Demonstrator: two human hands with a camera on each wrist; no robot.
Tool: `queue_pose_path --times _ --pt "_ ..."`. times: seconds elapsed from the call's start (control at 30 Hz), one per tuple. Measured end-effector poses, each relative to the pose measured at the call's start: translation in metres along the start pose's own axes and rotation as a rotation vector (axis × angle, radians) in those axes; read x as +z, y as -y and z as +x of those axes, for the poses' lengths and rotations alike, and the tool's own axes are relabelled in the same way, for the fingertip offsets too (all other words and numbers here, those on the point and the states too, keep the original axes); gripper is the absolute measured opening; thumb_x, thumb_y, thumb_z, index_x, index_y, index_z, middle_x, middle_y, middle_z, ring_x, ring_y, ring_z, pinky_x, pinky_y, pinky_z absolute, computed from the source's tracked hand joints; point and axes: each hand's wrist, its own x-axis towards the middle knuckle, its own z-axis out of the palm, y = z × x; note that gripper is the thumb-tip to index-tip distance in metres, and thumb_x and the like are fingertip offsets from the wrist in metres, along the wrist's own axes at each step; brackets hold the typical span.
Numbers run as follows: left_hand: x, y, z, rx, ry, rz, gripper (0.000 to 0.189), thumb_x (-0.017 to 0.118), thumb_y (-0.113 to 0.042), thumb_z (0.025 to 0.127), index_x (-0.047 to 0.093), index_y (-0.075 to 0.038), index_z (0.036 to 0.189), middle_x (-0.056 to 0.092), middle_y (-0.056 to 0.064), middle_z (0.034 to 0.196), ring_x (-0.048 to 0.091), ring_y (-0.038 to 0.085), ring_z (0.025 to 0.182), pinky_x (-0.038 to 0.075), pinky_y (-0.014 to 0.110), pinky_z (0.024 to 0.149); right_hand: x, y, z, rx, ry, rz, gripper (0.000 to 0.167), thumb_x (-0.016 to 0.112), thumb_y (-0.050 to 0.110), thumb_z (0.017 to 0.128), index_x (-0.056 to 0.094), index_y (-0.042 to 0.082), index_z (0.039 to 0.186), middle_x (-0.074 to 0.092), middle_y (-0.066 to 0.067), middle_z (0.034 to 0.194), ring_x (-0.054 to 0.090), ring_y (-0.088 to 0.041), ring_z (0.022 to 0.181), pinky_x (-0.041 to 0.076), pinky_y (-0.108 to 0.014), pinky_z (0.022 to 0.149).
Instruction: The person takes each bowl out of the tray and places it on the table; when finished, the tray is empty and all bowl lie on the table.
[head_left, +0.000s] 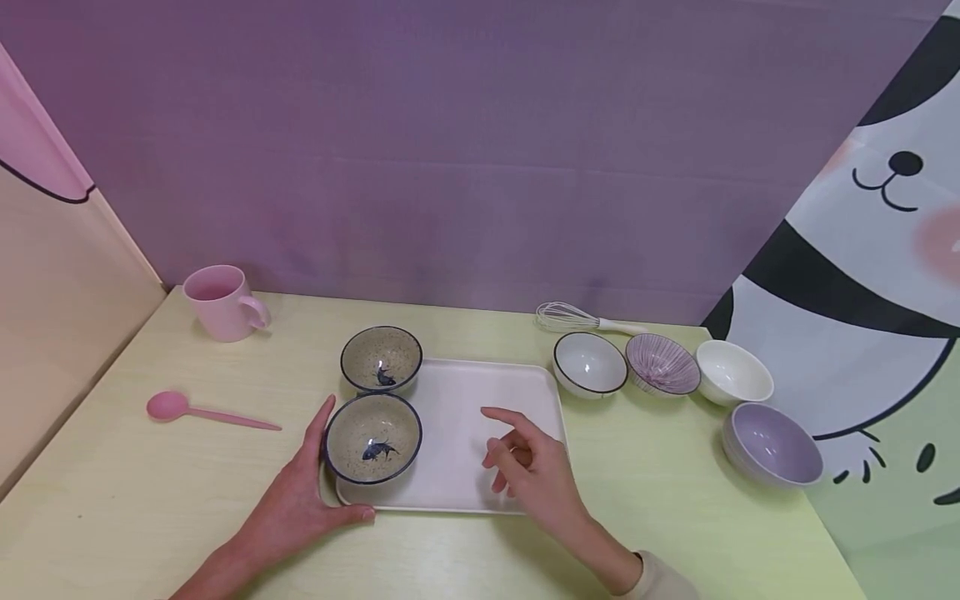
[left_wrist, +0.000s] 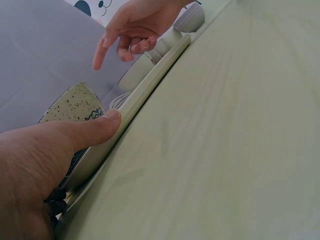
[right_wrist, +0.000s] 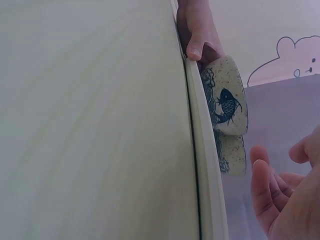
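Two speckled beige bowls with blue fish and dark rims stand one behind the other at the left end of a white rectangular tray (head_left: 480, 487): a front bowl (head_left: 373, 439) and a back bowl (head_left: 382, 358). My left hand (head_left: 300, 500) spreads around the tray's front left corner. Its thumb (left_wrist: 97, 129) lies along the tray's front edge, and its fingers reach up the left side beside the front bowl; whether they touch the bowl I cannot tell. Above the tray's right part hovers my right hand (head_left: 536, 471), index finger extended, other fingers loosely bent, holding nothing.
Left on the table are a pink mug (head_left: 225, 304) and a pink spoon (head_left: 210, 414). Along the right stand a white dark-rimmed bowl (head_left: 590, 365), a purple-striped bowl (head_left: 663, 364), a white bowl (head_left: 733, 372) and a lilac bowl (head_left: 772, 444). A whisk (head_left: 581, 318) lies behind them.
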Motion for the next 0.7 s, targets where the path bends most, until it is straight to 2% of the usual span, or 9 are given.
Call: queue_pose_path --times 0.37,0.53,0.7 --pt "-0.002 -0.001 0.0 -0.007 0.007 0.012 0.156 0.107 -0.046 0.068 0.001 -0.023 0.18 0.035 0.03 0.175 0.041 0.051 0.158 0.032 0.073 0.125 0.03 0.003 0.015 0.064 0.101 0.045 0.043 0.069 0.007 0.107 0.065 0.011 0.15 0.077 -0.018 0.094 0.07 -0.023 0.059 0.054 -0.025 0.051" --pt "-0.001 -0.002 0.001 -0.006 0.008 0.013 0.156 0.107 -0.045 0.068 0.001 -0.023 0.18 0.037 0.03 0.174 0.042 0.05 0.157 0.033 0.073 0.125 0.045 0.004 0.021 0.07 0.16 0.046 0.048 0.065 0.004 0.107 0.061 0.012 0.154 0.077 -0.016 0.096 0.07 -0.022 0.06 0.053 -0.024 0.05" --pt "-0.001 -0.002 0.0 -0.007 0.008 0.006 0.155 0.107 -0.045 0.069 0.001 -0.022 0.179 0.038 0.03 0.174 0.043 0.05 0.157 0.034 0.073 0.125 0.057 0.002 0.025 0.074 0.212 0.066 0.053 0.066 0.009 0.109 0.053 0.013 0.16 0.076 -0.017 0.096 0.069 -0.021 0.059 0.052 -0.023 0.049"
